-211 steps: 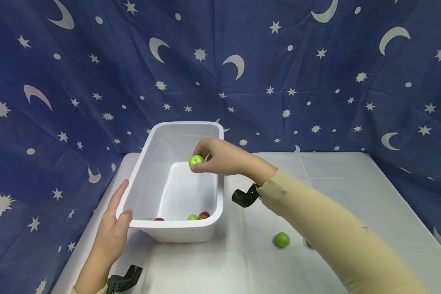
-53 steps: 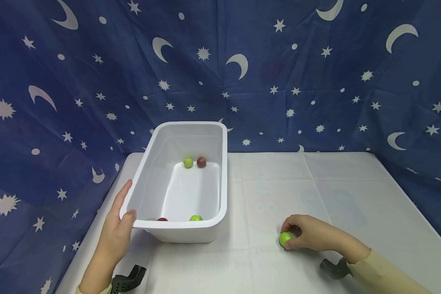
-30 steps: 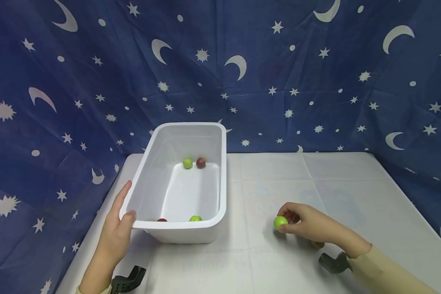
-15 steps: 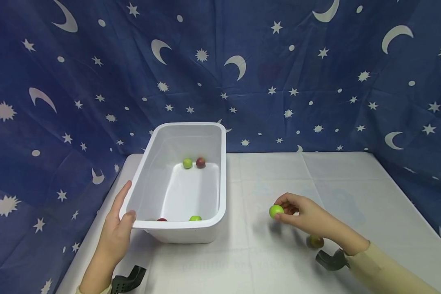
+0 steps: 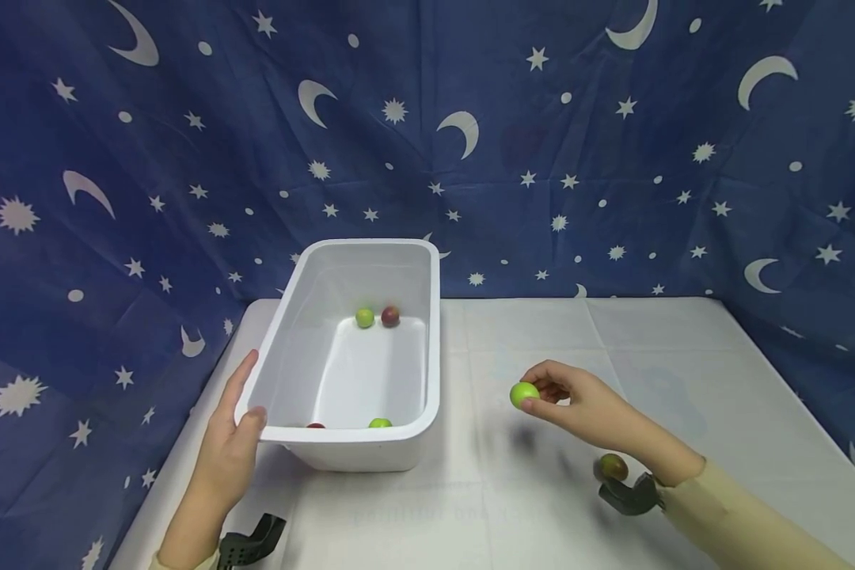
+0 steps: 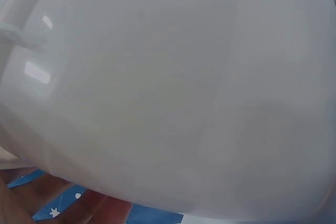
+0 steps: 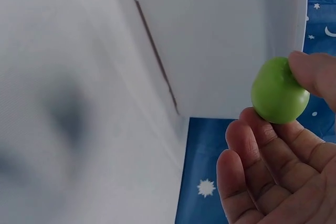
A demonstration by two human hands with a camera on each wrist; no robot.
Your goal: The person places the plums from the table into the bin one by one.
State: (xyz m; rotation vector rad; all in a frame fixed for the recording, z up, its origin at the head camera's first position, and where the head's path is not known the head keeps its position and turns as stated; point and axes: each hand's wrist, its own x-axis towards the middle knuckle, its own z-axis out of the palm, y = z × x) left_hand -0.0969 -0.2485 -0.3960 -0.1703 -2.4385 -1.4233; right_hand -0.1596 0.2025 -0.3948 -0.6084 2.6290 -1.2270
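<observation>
A white plastic bin (image 5: 370, 434) stands at the left of the table. My left hand (image 5: 224, 447) grips its near left corner, thumb over the rim and fingers along the outside. In the left wrist view the bin's wall (image 6: 168, 93) fills most of the picture. To the right of the bin, my right hand (image 5: 587, 404) pinches a small smooth green fruit (image 5: 523, 394) above the table. Thumb and fingertips hold that green fruit (image 7: 279, 91) in the right wrist view. A brownish-green fruit (image 5: 613, 467) lies on the table below the right wrist.
Inside the bin, a green fruit (image 5: 365, 317) and a dark red one (image 5: 390, 316) lie at the far end. Near its front wall, another green fruit (image 5: 380, 423) and a red one (image 5: 316, 426) show only partly. A blue star-patterned cloth (image 5: 499, 142) hangs behind the white-covered table (image 5: 463, 522).
My right hand first let a green fruit go into the bin, then picked another off the table and has raised it toward the bin. The left hand stays on the bin.
</observation>
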